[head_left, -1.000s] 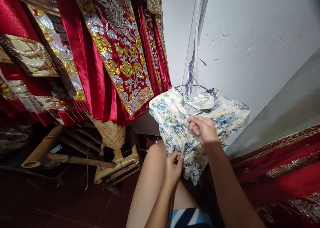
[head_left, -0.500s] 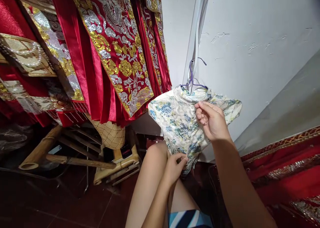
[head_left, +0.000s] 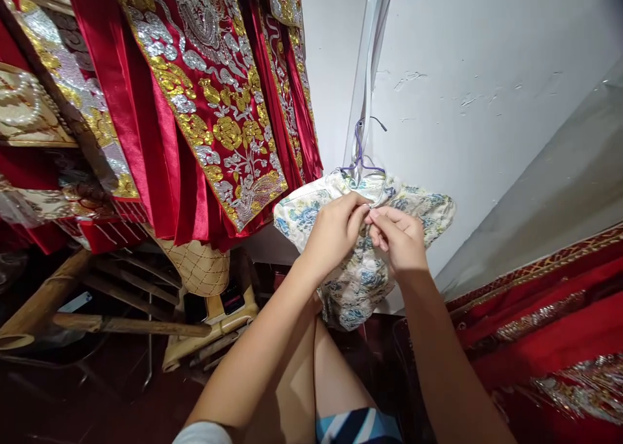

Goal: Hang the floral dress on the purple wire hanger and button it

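Note:
A white garment with blue and green flowers (head_left: 367, 276) hangs on a purple wire hanger (head_left: 359, 152) in front of the wall. My left hand (head_left: 339, 226) is closed at the garment's collar, thumb and forefinger pinched on its front edge. Right beside it, my right hand (head_left: 398, 236) pinches the same edge just below the neckline. The fingertips of both hands nearly touch. What exactly lies between them is too small to make out. Both sleeves spread out to the sides, and my hands and forearms cover part of the garment's front.
Red embroidered garments (head_left: 228, 126) hang at the left, over a bamboo chair (head_left: 141, 326) with a phone (head_left: 232, 299) near it. White straps (head_left: 372, 48) run down the white wall (head_left: 438, 54). More red sequinned fabric (head_left: 549, 314) lies at the right.
My left hand has risen from the garment's lower front to its collar, beside my right hand. The right hand stays near the neckline. The view has shifted slightly, moving the scene left.

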Demonstrator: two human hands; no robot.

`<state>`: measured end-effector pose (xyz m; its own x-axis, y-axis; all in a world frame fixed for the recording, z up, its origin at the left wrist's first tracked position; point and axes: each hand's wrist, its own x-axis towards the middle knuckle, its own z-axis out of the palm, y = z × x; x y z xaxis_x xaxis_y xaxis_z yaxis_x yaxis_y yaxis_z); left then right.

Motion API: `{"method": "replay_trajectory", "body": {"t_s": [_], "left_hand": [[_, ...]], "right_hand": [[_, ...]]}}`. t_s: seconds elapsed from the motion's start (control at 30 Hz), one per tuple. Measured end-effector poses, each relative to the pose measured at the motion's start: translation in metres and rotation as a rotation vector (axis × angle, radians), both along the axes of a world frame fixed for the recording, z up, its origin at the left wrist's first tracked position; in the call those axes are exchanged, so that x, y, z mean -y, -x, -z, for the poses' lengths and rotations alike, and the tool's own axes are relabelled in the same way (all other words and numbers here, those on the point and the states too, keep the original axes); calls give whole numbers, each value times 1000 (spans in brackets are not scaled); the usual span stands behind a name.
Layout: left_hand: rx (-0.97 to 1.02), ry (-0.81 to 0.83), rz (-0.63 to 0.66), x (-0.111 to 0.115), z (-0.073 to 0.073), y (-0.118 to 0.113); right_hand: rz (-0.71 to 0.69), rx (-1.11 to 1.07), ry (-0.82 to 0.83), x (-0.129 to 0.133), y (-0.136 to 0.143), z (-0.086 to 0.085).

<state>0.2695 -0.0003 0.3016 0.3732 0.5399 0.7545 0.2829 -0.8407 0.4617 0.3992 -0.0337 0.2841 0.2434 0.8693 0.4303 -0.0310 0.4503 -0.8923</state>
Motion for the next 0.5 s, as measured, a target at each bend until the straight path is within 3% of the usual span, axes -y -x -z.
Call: {"method": "replay_trajectory", "body": {"t_s": [0.13, 0.27, 0.37, 0.43, 0.5], "left_hand": [[48, -106, -79, -1, 1, 5], [306, -127, -165, -16, -9, 35], [632, 135, -147, -47, -5, 71], [818, 333, -144, -71, 7, 92], [884, 448, -140, -90, 28, 103]], "right_hand": [[77, 42, 6, -12, 7, 10], [126, 104, 126, -15, 2, 30], [119, 99, 184, -4, -5, 49], [100, 84, 211, 6, -5, 59], [69, 82, 273, 16, -2, 65]]}}
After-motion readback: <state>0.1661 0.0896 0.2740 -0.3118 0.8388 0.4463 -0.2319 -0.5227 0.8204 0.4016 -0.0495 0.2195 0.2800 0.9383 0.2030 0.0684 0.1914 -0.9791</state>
